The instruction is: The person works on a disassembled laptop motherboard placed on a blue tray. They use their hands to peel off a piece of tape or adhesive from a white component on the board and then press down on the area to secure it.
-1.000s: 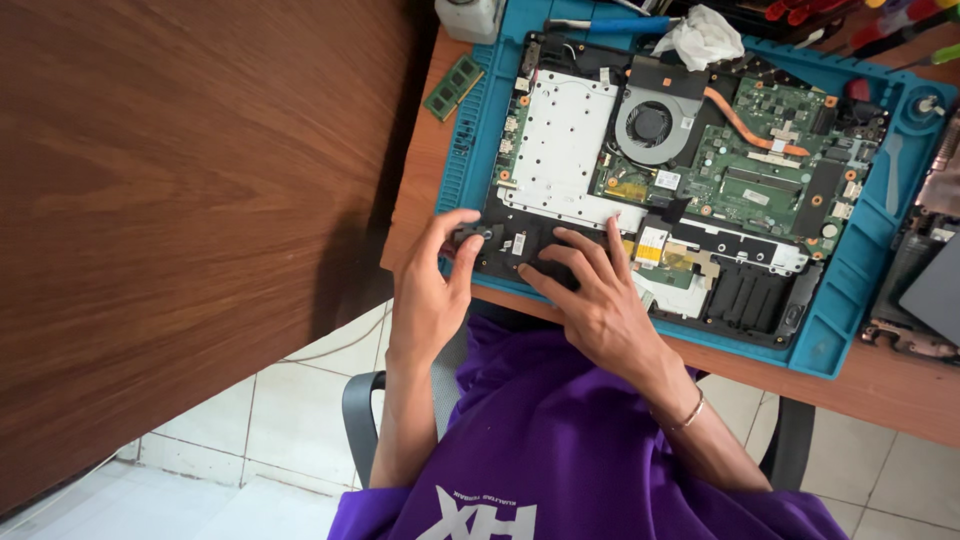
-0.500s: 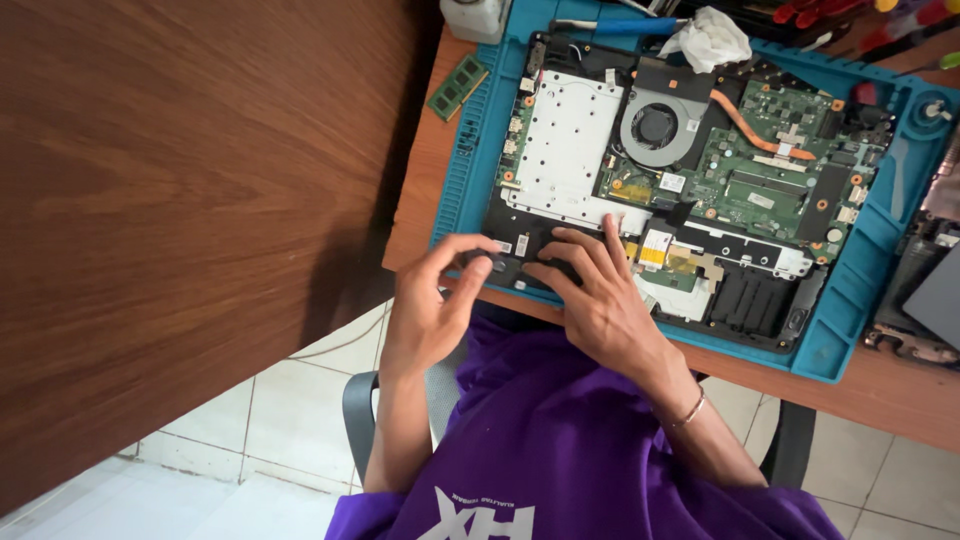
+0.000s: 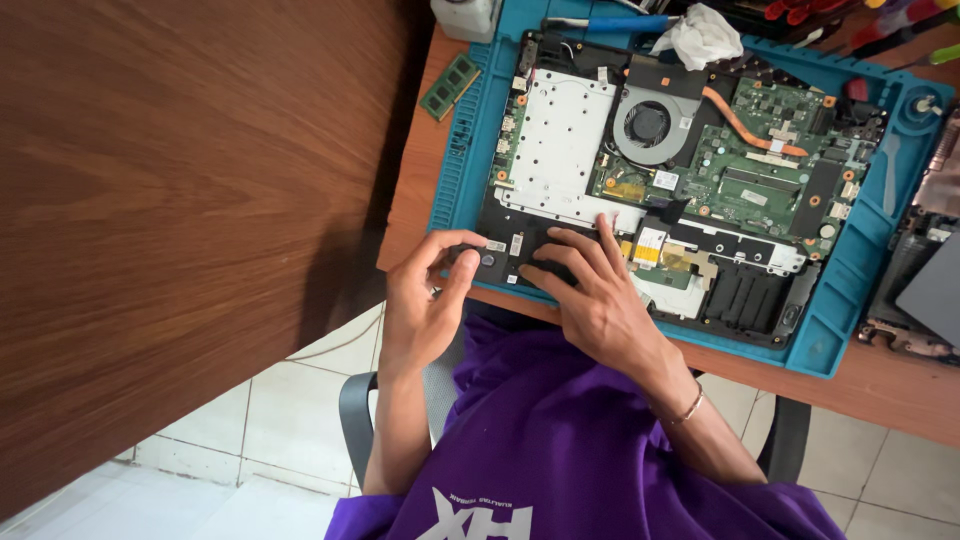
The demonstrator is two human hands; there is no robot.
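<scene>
Hands on opened laptop point(image 3: 660, 170), left hand point(image 3: 425, 305) pinching black corner, right hand point(image 3: 590, 295) flat, fingers spread, blue ribbed mat point(image 3: 850, 300).

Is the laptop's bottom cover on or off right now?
Off: the laptop lies open-bottomed, with its green board and fan exposed.

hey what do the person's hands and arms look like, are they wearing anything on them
Both hands are bare, with no gloves. The left hand and its forearm carry nothing. The right hand has a thin metal bracelet at the wrist. The arms are uncovered up to the short sleeves of a purple shirt with white lettering on the chest.
</scene>
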